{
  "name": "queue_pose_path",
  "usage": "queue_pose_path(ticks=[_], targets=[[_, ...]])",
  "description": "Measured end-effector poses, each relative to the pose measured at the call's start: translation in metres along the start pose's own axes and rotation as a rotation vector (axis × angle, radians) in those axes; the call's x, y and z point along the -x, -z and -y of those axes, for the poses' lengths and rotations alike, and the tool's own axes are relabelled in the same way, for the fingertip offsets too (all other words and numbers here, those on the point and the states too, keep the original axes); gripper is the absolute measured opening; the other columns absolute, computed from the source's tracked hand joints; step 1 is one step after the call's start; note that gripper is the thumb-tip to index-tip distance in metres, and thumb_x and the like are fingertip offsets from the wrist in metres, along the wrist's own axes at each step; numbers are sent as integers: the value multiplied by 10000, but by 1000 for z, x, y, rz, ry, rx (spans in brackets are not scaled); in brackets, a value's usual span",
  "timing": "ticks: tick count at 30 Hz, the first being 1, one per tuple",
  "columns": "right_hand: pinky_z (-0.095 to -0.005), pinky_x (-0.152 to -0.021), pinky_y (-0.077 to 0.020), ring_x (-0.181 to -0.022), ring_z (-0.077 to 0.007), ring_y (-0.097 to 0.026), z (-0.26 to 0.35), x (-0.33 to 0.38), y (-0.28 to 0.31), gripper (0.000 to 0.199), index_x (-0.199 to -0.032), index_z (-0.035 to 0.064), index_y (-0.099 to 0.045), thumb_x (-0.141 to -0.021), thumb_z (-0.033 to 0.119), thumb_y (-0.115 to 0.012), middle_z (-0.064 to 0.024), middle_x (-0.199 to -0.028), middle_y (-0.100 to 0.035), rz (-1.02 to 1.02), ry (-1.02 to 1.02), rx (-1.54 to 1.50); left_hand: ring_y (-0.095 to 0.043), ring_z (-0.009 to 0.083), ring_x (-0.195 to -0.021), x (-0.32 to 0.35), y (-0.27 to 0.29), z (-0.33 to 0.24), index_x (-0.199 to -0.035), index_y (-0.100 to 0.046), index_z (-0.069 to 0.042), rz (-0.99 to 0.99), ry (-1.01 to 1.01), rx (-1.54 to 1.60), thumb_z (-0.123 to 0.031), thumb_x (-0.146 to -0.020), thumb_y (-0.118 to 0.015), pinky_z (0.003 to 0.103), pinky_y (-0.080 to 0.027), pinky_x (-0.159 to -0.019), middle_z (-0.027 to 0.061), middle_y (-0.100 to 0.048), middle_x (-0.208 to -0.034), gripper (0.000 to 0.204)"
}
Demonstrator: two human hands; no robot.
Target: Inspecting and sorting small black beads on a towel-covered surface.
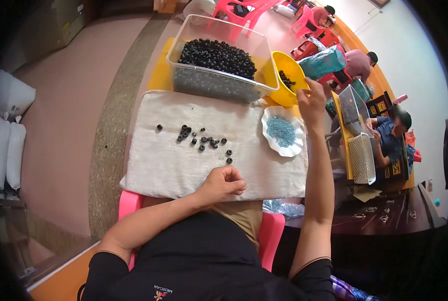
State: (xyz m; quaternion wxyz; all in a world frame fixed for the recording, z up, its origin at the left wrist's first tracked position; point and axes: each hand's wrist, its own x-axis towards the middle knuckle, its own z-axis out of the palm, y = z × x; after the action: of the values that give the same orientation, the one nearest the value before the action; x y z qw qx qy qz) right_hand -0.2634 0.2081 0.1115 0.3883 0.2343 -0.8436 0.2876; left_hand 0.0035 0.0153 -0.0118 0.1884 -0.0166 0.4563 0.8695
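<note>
Left hand (pixel 223 182) lies loosely curled, thumb near fingertips, just beside the nearest of the loose black beads (pixel 214 143) on the white cloth (pixel 156 163); I cannot tell whether it pinches anything. Right hand (pixel 312 106), fingers bent, is at the rim of the yellow bowl (pixel 288 61), its hold equally unclear. Pieces this small probably want a light fingertip pinch, wrist clear of the scalloped dish (pixel 290 151). That dish holds pale blue beads (pixel 281 131); the bowl, some black ones; the clear bin (pixel 234 94), a large heap.
</note>
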Motion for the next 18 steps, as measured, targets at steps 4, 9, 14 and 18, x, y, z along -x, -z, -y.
queue_pose_path(ticks=[4, 9, 14, 18], targets=[[-244, -643, -510, -707, -106, -630, 82, 62, 6, 170, -1001, 25, -685, -831, 14, -687, -58, -824, -682, 595, -69, -409, -640, 124, -774, 3, 2, -4, -913, -587, 6, 43, 46, -56, -70, -892, -668, 264, -549, -713, 76, -651, -872, 113], [-275, -649, -502, -714, -142, -629, 116, 120, 5, 218, -1015, 20, -688, -798, -4, -691, -73, -865, -675, 915, -130, -435, -619, 98, -754, 0, 3, 4, -896, -595, 6, 101, -63, -200, -72, -884, -678, 238, -515, -674, 50, -643, -842, 115], [-343, -719, -521, -840, -291, -649, 130, 125, 9, 295, -1036, 77, -699, -761, -19, -655, -104, -1013, -642, 977, -29, -313, -608, 87, -743, 0, 3, 7, -886, -599, 6, 121, -104, -254, -72, -882, -681, 231, -503, -658, 36, -641, -815, 113], [-385, -751, -524, -866, -320, -649, 129, 132, 5, 280, -1043, 125, -700, -778, 51, -646, -99, -1023, -637, 994, 133, -172, -607, 84, -741, 0, 3, 8, -876, -595, -1, 126, -101, -253, -67, -882, -680, 230, -503, -655, 35, -639, -811, 107]])
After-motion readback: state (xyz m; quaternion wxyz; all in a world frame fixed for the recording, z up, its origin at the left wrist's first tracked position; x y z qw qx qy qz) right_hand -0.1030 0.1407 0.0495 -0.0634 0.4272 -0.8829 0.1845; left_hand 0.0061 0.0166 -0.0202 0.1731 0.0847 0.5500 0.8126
